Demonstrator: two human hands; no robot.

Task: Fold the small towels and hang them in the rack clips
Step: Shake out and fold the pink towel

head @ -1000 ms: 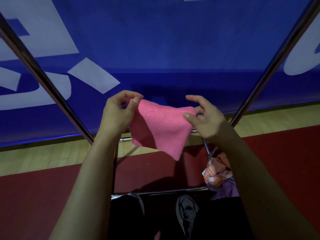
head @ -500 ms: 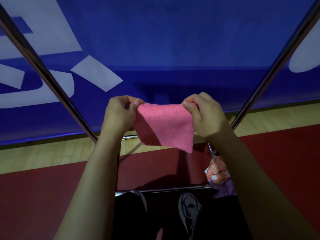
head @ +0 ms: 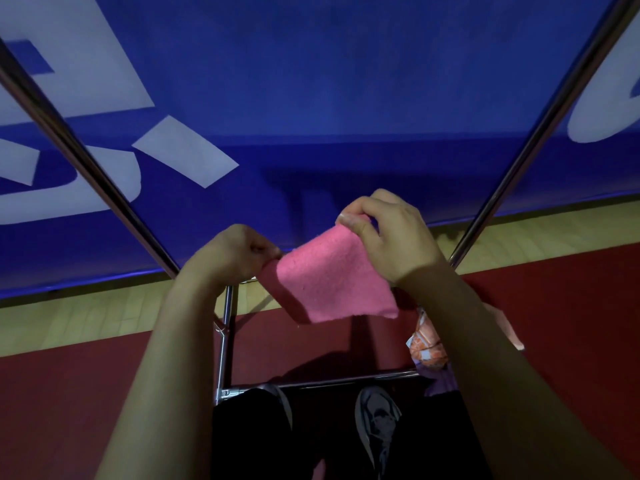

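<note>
Blue banner fabric [head: 311,81] with white lettering is filling the background, above a strip of pale wood floor [head: 86,317] and a dark red mat [head: 571,306]. Fingertips of the right hand [head: 391,237] are pinching the upper corner of the pink towel [head: 329,278], thumb and forefinger curled tightly together on the cloth. The left hand [head: 230,254] is gripping the towel's lower left corner, its fingers curled into a fist round the edge. Between them the towel is being held taut and tilted, its free edge hanging down. Two metal rack poles [head: 540,129] are slanting away on either side of the towel, with a crossbar [head: 346,379] below it. Just right of the towel, under the right forearm, an orange patterned cloth [head: 426,348] is hanging. Dark trousers and a shoe [head: 377,414] are showing beneath.
</note>
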